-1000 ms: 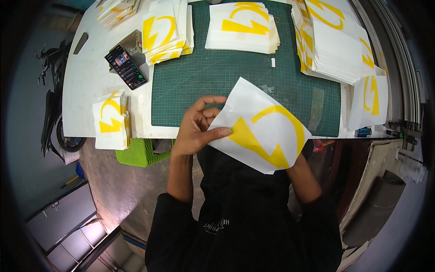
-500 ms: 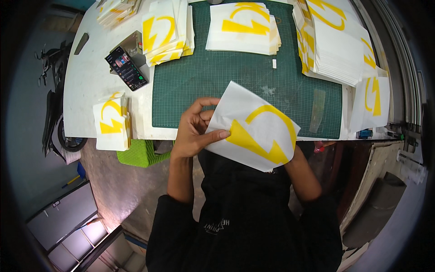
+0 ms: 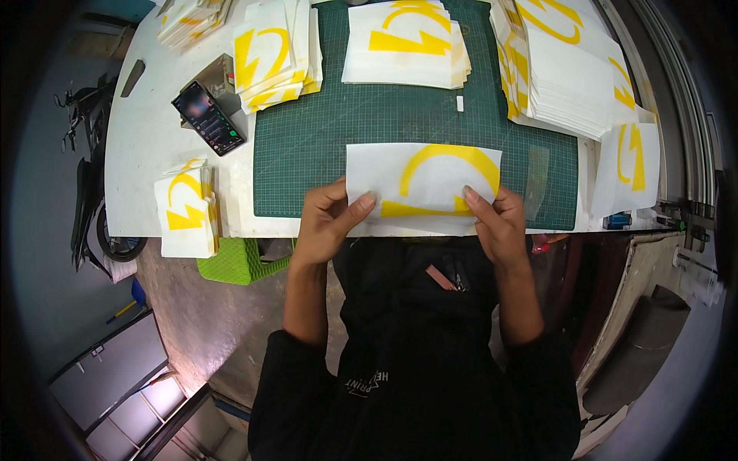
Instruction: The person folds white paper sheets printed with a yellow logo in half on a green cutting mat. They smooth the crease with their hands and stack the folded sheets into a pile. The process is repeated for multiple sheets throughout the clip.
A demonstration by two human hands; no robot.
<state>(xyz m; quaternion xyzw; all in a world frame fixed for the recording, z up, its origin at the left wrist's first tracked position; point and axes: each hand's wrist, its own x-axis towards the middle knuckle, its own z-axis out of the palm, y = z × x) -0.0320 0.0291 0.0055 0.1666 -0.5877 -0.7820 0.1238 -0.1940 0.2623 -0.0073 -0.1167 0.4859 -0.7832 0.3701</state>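
Note:
A white sheet point(image 3: 377, 165) printed with a yellow arc and bolt shape is held level over the near edge of the green cutting mat point(image 3: 307, 146). My left hand point(image 3: 330, 219) pinches its left end, thumb on top and fingers behind. At the right end my right hand point(image 3: 498, 219) grips it the same way, its thumb resting on the yellow print. The sheet's lower part tips away from view, so the bolt is only partly visible. Beyond it, on the mat, lies a pile of matching printed sheets point(image 3: 396, 65).
More printed stacks stand at the upper left point(image 3: 261, 61), upper right point(image 3: 565, 84) and left table edge point(image 3: 184, 219). A phone point(image 3: 207, 119) leans on a grey box point(image 3: 221, 77). One loose sheet point(image 3: 629, 165) lies at the right. A green stool point(image 3: 231, 261) is below the table.
The sheet has turned from a slant to level and moved slightly up over the mat. My right hand, mostly hidden behind it before, now shows with its thumb on the front.

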